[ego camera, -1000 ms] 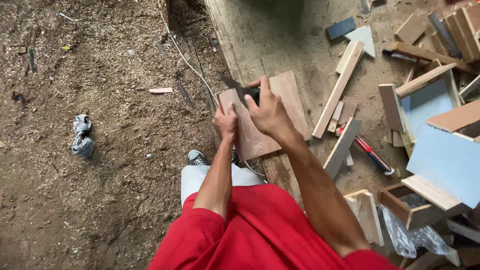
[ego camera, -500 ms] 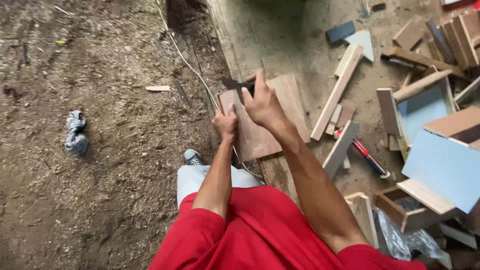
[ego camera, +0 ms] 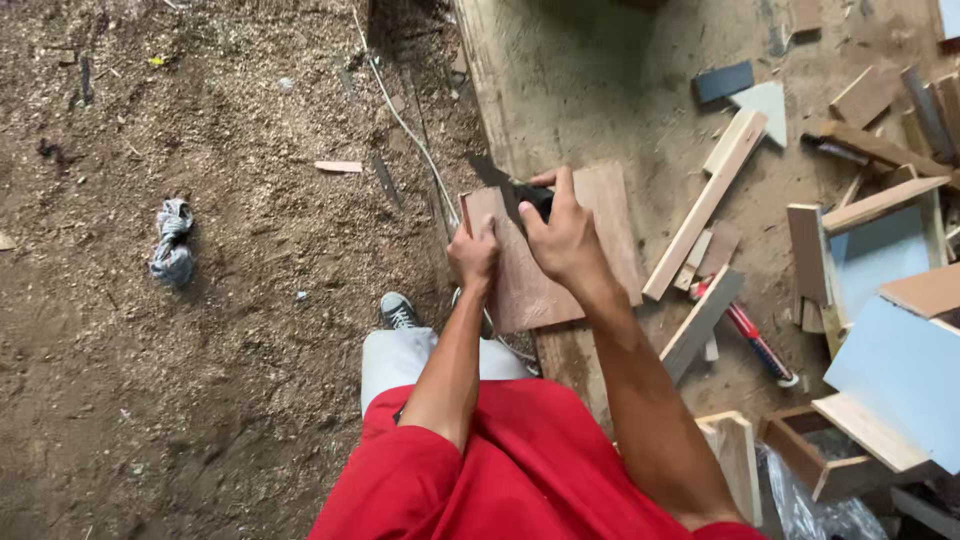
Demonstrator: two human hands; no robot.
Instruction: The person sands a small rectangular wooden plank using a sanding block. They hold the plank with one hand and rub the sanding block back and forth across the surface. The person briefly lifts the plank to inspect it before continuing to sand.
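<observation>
Two hands at a brown board above a sawdust floor.
Left hand (ego camera: 473, 253) grips the wooden board's (ego camera: 560, 250) left edge; right hand (ego camera: 565, 235) clasps a dark tool (ego camera: 535, 197), possibly a saw handle, at its far middle; scrap slats (ego camera: 705, 205) lie right.

1. Wooden board (ego camera: 545, 280) — reddish brown.
2. Tool (ego camera: 538, 197) on it — black.
3. Shirt (ego camera: 520, 470) — plain red.
4. Panels (ego camera: 890, 320) — pale blue.
5. Rag (ego camera: 172, 240) — grey-blue.
6. Shoe (ego camera: 397, 310) — dark, white-trimmed.

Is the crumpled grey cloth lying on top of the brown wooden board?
No, the grey cloth lies on the sawdust ground far to the side of the wooden board, which both hands hold.
</observation>
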